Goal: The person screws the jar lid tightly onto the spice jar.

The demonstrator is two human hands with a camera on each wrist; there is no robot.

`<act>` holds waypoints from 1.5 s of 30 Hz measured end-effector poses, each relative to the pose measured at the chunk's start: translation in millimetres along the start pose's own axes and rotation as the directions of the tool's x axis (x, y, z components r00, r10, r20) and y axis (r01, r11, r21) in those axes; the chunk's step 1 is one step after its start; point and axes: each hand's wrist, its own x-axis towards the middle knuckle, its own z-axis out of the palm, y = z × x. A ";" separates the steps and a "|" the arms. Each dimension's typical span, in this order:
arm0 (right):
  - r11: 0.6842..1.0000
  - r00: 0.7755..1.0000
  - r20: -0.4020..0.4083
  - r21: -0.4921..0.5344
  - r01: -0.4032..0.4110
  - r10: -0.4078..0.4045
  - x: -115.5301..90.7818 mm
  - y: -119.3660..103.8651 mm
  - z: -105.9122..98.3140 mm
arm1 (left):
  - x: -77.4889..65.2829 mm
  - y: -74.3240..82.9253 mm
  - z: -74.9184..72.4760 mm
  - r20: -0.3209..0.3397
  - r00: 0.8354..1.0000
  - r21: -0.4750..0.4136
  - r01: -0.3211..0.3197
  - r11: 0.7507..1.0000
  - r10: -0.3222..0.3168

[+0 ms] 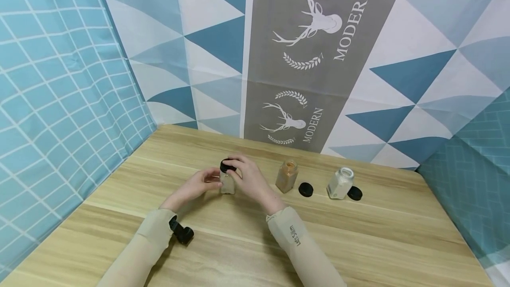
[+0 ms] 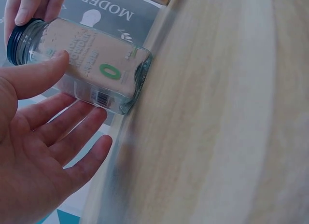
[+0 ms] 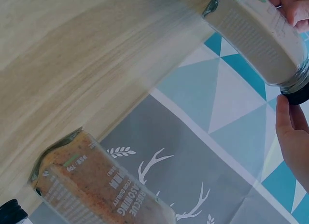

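Observation:
A square glass spice jar of pale powder [image 1: 227,183] stands upright on the table under a black lid [image 1: 227,165]. My right hand [image 1: 250,177] grips that lid from above, thumb and fingers at its rim. On the jar's left side is my left hand [image 1: 201,184]. The left wrist view shows its thumb [image 2: 46,74] lying along the glass and its other fingers fairly straight, spread beside the jar; whether they press on it is hard to see. In the right wrist view, the right fingers [image 3: 288,122] meet the lid's edge.
Right of my hands stands an uncapped jar of orange-brown seasoning [image 1: 287,177], a black lid [image 1: 306,189] beside it. Farther right is an uncapped jar of white contents [image 1: 340,184] with another black lid [image 1: 355,193]. A patterned cloth [image 1: 215,48] hangs behind the wooden table [image 1: 239,256].

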 end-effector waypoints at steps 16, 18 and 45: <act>0.997 0.998 0.014 -0.031 -0.068 0.069 -3.2 0.3 -0.7 | 0.5 -0.7 0.2 0.005 1.000 -0.017 -0.007 1.000 0.007; 0.997 0.998 0.013 -0.032 -0.067 0.068 -3.2 1.0 -0.1 | 0.5 -1.4 0.1 0.007 1.000 -0.015 -0.009 1.000 0.009; 0.997 0.997 -0.010 0.032 -0.072 0.073 -5.0 2.4 -0.1 | 0.3 -1.8 -1.3 0.003 1.000 0.001 -0.010 1.000 0.010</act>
